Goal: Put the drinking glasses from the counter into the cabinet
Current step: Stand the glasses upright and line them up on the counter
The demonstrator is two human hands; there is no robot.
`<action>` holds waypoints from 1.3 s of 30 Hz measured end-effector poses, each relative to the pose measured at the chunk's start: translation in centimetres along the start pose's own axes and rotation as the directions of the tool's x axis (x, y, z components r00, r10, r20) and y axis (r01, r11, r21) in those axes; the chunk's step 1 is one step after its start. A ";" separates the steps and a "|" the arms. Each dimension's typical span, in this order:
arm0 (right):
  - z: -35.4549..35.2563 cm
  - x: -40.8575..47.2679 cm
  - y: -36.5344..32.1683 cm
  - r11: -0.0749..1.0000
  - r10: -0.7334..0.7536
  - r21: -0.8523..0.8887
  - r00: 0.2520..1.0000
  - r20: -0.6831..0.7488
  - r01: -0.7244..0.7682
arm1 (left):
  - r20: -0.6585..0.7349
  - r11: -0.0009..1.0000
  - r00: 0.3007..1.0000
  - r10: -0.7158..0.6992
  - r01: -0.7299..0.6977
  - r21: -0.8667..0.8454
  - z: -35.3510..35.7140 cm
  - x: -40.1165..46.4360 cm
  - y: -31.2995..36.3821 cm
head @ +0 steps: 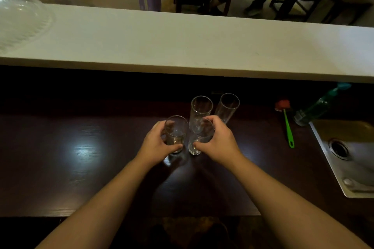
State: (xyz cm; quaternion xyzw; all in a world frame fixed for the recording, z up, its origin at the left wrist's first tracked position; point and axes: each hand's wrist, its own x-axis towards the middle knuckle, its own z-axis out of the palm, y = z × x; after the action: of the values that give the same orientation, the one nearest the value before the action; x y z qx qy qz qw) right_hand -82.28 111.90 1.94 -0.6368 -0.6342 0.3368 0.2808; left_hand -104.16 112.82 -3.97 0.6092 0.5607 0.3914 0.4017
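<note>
Several clear drinking glasses stand close together on the dark wooden counter [81, 157]. My left hand [155, 145] grips the front left glass [175, 130], fingers and thumb curled round its side. My right hand [217, 141] grips the front right glass [199, 137] in the same way. Both held glasses stand upright on the counter. Behind them stand two taller glasses, one at the back middle [201, 107] and one at the back right [228, 105]. No cabinet is in view.
A raised white ledge [182, 42] runs across above the counter, with a clear glass bowl [20, 20] at its left end. On the right are a green-handled brush [287, 125], a green bottle [315, 107] and a steel sink [348, 159].
</note>
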 end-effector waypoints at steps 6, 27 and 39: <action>-0.1 0.2 0.2 0.998 -0.003 0.062 1.000 0.026 0.002 | -0.027 1.000 1.000 -0.013 0.012 -0.008 0.7 0.2 0.4; 1.4 -0.4 2.8 0.955 0.048 0.282 0.986 0.162 -0.093 | -0.028 0.998 0.998 -0.054 0.054 0.018 1.0 0.6 0.6; -1.9 0.0 7.0 0.967 0.103 0.228 0.994 0.046 -0.111 | 0.057 0.998 0.997 -0.050 0.052 -0.023 3.2 0.4 2.2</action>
State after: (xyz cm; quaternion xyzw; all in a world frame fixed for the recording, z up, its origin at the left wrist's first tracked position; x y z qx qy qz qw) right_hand -76.45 111.76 -2.37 -0.6275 -0.5602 0.4335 0.3233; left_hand -100.34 112.98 -3.11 0.6005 0.5595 0.3705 0.4348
